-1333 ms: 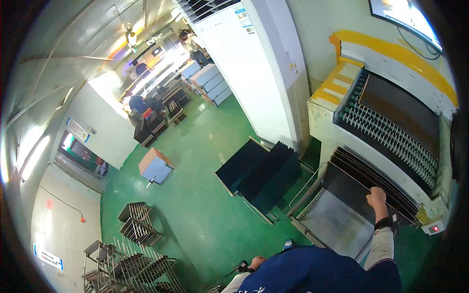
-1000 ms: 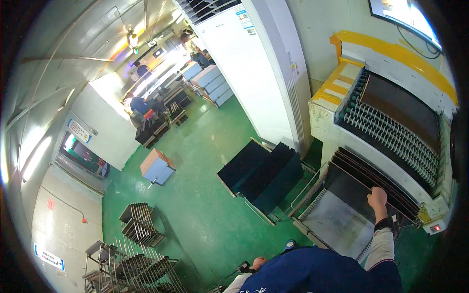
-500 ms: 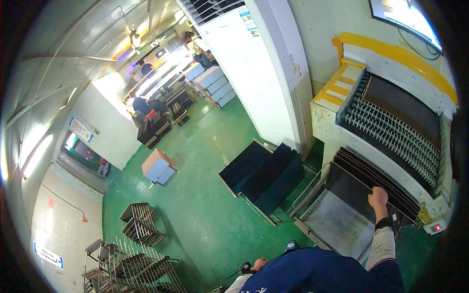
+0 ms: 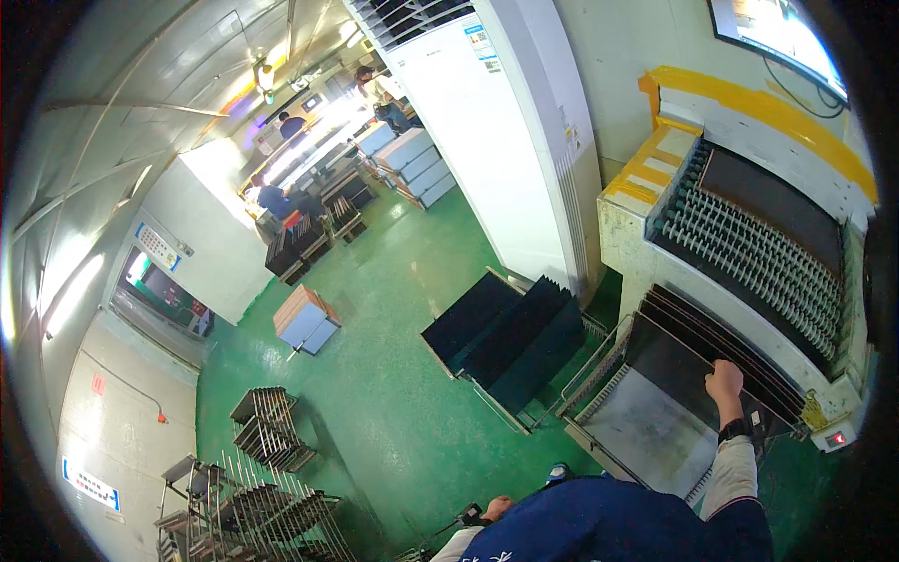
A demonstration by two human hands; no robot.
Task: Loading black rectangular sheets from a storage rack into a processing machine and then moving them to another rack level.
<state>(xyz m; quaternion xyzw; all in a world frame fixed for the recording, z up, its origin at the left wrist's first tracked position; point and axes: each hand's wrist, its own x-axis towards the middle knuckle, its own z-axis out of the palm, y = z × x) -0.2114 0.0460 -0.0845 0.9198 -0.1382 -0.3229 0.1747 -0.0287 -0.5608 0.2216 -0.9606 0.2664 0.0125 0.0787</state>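
Note:
My right hand [image 4: 724, 382] is closed on the top edge of a thin dark panel [image 4: 676, 360]. The panel stands with several others in a slotted metal rack [image 4: 599, 377] in front of a cream machine [image 4: 646, 272]. That arm wears a black wrist strap and a light sleeve. My left hand [image 4: 497, 509] hangs low by my blue-clad body, beside a small black object [image 4: 466, 515]. Whether it grips that object is unclear.
The machine has a roller conveyor [image 4: 749, 248] and yellow trim. A rack of black panels [image 4: 510, 332] stands on the green floor to the left, and a white cabinet [image 4: 506, 122] rises behind it. A box [image 4: 304, 318], wire racks [image 4: 267, 431] and distant people [image 4: 276, 199] lie further left.
My right hand stays on the panel's top edge. The view has shifted only slightly.

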